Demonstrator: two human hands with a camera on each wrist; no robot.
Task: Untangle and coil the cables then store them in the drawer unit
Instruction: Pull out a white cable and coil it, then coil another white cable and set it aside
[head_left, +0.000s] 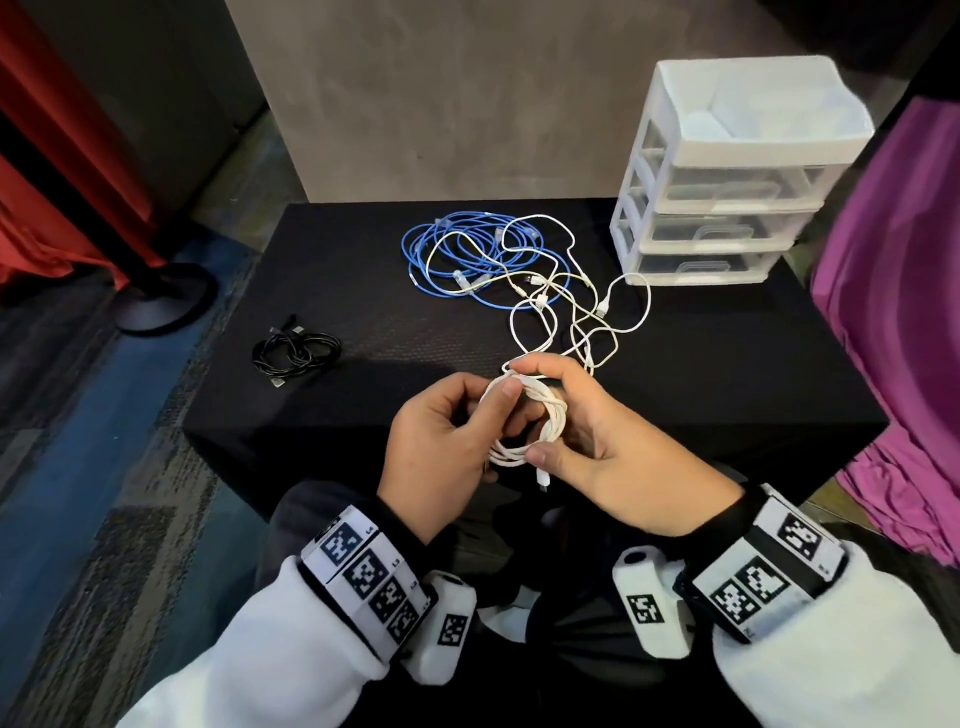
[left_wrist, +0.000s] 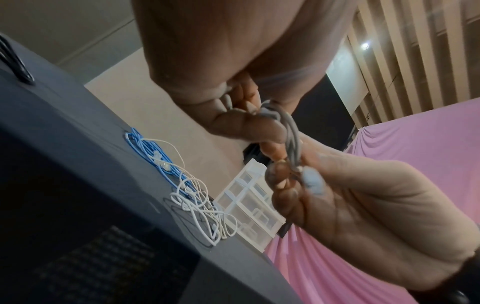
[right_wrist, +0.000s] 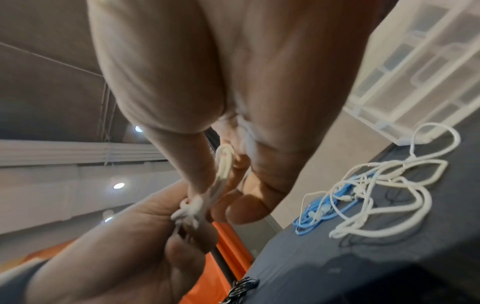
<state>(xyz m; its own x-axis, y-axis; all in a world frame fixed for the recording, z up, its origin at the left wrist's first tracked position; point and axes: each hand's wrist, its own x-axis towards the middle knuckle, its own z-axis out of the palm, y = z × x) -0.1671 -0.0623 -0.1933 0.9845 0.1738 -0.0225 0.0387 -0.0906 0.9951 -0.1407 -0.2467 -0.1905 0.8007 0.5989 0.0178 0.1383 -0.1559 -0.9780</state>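
White cable coil (head_left: 524, 421) up off the worktop (head_left: 363, 322), pinched on both sides: left hand (head_left: 441, 447) gripping one edge, right hand (head_left: 602, 441) curled round the other. Light, limp, springy stuff, likely to unwind if released. Best held across the bundled turns. Drawer unit (head_left: 727, 176) waiting, far right.

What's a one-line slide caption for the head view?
Both hands, left hand and right hand, grip a white cable coil over the black table; tangled cables and drawer unit beyond.
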